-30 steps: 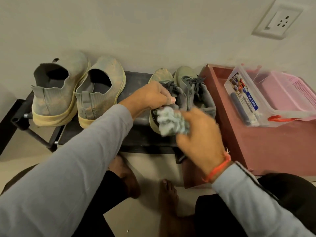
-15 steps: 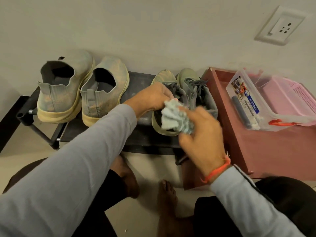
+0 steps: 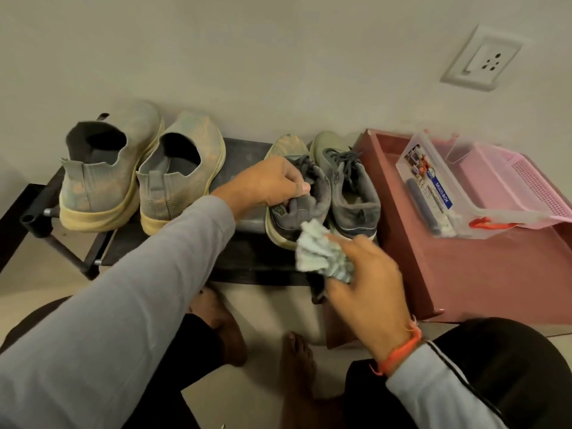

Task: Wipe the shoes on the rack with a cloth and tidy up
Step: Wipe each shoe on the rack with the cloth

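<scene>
**A:** Where is the cloth?

**B:** The cloth (image 3: 322, 250) is a small, pale, scrunched-up thing. The right hand (image 3: 365, 283) holds it, with the fingers and thumb curled round it. It sticks out past the fingertips, up and to the left of the hand.

**A:** Is it touching a shoe?

**B:** It sits right at the heel of the dark laced shoe (image 3: 295, 193), down by the pale sole. It looks like it touches the heel, but the hand is a bit blurry there, so I cannot be sure.

**A:** What is the left hand doing?

**B:** The left hand (image 3: 272, 182) grips that same shoe at its opening. The fingers curl over the edge and go inside, by the tongue. So the cloth is below the left hand and a little to its right.

**A:** Where is the shoe?

**B:** It stands on the black rack (image 3: 241, 258), toe to the wall. Its twin, the other laced shoe (image 3: 349, 187), is just beside it on the right. Two bigger slip-on shoes (image 3: 139, 168) stand on the left end of the rack, well apart from the hands.

**A:** What else is there?

**B:** A red-brown box (image 3: 483, 274) sits right of the rack. On it are a clear box (image 3: 433, 187) and a pink basket (image 3: 510, 184). A wall socket (image 3: 483, 57) is up above.
</scene>
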